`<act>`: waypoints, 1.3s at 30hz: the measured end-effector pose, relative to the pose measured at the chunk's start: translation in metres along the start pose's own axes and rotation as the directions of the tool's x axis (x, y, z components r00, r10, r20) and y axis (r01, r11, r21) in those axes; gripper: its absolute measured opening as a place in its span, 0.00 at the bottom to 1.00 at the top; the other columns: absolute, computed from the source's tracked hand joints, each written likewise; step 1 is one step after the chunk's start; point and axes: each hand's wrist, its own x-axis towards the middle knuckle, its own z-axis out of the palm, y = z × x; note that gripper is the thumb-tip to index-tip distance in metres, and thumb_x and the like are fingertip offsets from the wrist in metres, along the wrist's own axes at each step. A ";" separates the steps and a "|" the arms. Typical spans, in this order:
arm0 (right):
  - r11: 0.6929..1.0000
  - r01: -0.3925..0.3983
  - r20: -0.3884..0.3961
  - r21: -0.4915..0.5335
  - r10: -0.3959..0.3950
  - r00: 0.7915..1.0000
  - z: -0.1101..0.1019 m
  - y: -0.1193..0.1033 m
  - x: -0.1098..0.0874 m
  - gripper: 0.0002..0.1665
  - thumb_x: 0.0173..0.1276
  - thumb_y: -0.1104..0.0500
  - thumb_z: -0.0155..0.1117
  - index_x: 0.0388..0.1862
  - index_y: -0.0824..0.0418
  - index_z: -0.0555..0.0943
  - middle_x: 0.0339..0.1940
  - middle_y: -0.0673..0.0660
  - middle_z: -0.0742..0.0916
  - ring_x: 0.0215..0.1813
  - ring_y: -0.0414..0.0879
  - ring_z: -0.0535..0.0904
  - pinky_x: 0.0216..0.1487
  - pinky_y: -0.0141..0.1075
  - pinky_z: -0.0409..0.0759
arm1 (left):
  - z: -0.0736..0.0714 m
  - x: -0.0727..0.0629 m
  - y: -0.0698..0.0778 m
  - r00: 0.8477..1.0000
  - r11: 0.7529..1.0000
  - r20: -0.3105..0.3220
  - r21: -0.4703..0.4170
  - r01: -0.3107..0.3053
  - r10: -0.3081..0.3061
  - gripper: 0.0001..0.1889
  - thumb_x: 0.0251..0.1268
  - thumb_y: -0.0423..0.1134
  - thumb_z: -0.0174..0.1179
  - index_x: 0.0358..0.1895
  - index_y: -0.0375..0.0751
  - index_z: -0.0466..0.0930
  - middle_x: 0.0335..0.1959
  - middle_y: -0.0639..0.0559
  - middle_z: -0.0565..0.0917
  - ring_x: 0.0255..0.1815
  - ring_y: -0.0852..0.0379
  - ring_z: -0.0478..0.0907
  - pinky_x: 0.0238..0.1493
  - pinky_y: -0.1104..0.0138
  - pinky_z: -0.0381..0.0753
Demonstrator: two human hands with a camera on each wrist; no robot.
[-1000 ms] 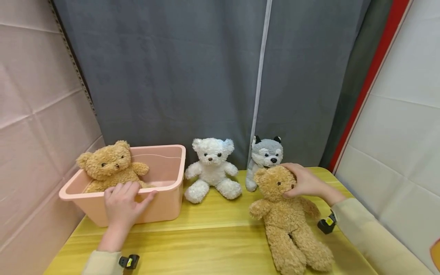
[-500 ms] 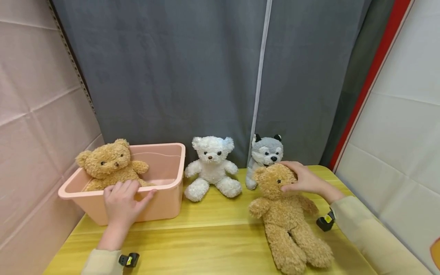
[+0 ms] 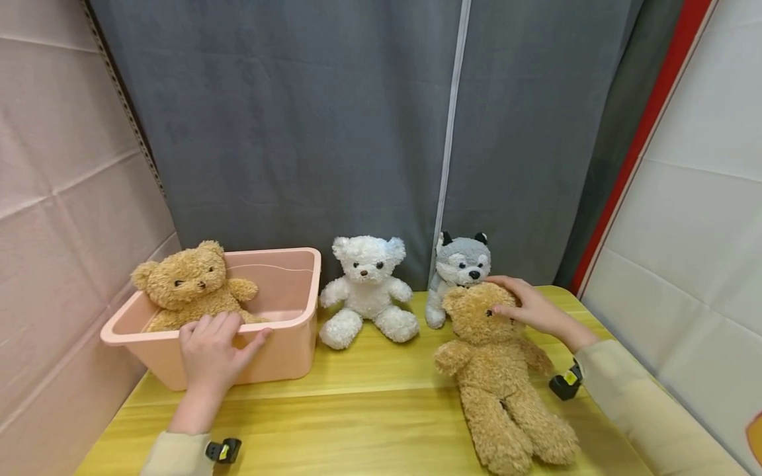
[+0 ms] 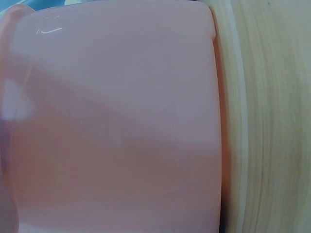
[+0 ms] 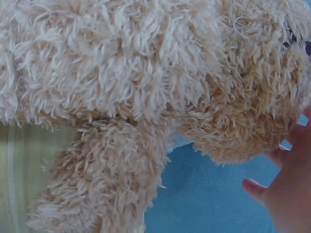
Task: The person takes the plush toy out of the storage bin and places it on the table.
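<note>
In the head view, my left hand grips the front rim of a pink plastic bin, fingers hooked over the edge and thumb along it. The left wrist view is filled by the bin's smooth wall. Inside the bin leans a tan teddy bear, its lower part hidden. My right hand holds a second tan teddy bear by the head, thumb near its eye. This bear is upright, legs down; whether its feet bear on the table cannot be told. Fingers touch its fluffy head in the right wrist view.
A white teddy bear sits right of the bin on the wooden table. Behind the held bear sits a grey husky plush, partly covered. A grey curtain closes the back; pale panels flank both sides.
The held bear's head has shifted slightly right and turned a little. My right thumb has slid up its face. The left hand and bin stay in place.
</note>
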 end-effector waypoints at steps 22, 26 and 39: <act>0.987 0.056 0.002 -0.151 -0.056 0.998 -0.041 -0.051 0.060 0.35 0.71 0.49 0.60 0.71 0.61 0.65 0.67 0.64 0.72 0.69 0.62 0.63 0.64 0.62 0.57 | -0.011 0.002 -0.009 0.999 1.000 -0.032 0.017 -0.015 0.015 0.34 0.58 0.74 0.47 0.20 0.43 0.68 0.15 0.50 0.70 0.16 0.48 0.62 0.31 0.49 0.59; 0.984 0.091 0.032 -0.155 -0.087 0.996 -0.043 -0.070 0.082 0.37 0.69 0.46 0.62 0.72 0.59 0.64 0.69 0.61 0.70 0.70 0.59 0.62 0.64 0.62 0.57 | -0.010 0.003 -0.010 0.998 0.999 -0.048 0.025 -0.041 0.042 0.33 0.56 0.74 0.49 0.17 0.45 0.66 0.13 0.51 0.69 0.13 0.48 0.63 0.28 0.51 0.58; 0.923 0.222 0.129 -0.315 -0.190 0.973 -0.011 -0.139 0.167 0.43 0.63 0.32 0.60 0.71 0.50 0.66 0.70 0.52 0.71 0.71 0.50 0.62 0.68 0.57 0.50 | -0.009 0.004 -0.003 0.997 0.999 0.047 0.001 -0.054 0.054 0.33 0.57 0.75 0.48 0.19 0.46 0.65 0.13 0.54 0.67 0.15 0.50 0.63 0.28 0.53 0.58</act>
